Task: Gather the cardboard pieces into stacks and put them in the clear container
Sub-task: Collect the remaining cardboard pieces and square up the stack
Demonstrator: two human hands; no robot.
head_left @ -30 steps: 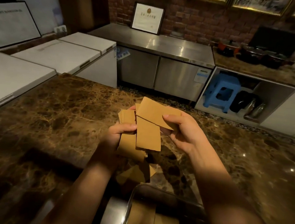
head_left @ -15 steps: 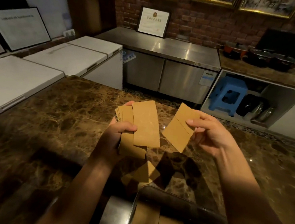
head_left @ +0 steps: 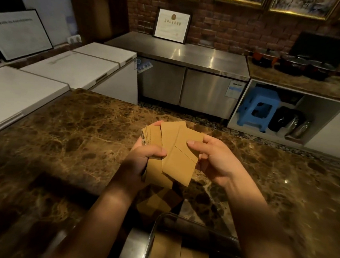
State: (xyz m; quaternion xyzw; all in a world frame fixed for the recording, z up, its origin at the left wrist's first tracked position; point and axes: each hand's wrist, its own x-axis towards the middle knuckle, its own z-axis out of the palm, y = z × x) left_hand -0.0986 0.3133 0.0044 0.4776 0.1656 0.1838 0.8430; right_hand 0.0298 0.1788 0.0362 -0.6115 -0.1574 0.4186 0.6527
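A fanned stack of brown cardboard pieces (head_left: 170, 145) is held above the marble counter. My left hand (head_left: 144, 157) grips the stack from the left, thumb across its front. My right hand (head_left: 213, 161) pinches two overlapping pieces (head_left: 182, 163) and holds them against the stack's right side. The clear container (head_left: 177, 222) sits at the bottom centre with cardboard pieces (head_left: 176, 257) lying inside. A few loose pieces (head_left: 156, 201) lie on the counter just beyond the container's rim, partly in shadow under my hands.
The brown marble counter (head_left: 81, 141) stretches out on all sides. White chest freezers (head_left: 46, 72) stand to the left. A steel cabinet (head_left: 186, 72) lines the far wall, and a blue stool (head_left: 257, 107) sits in an open shelf at right.
My right hand pulled two pieces away to the right, then brought them back against the stack in my left hand. The view shifted slightly.
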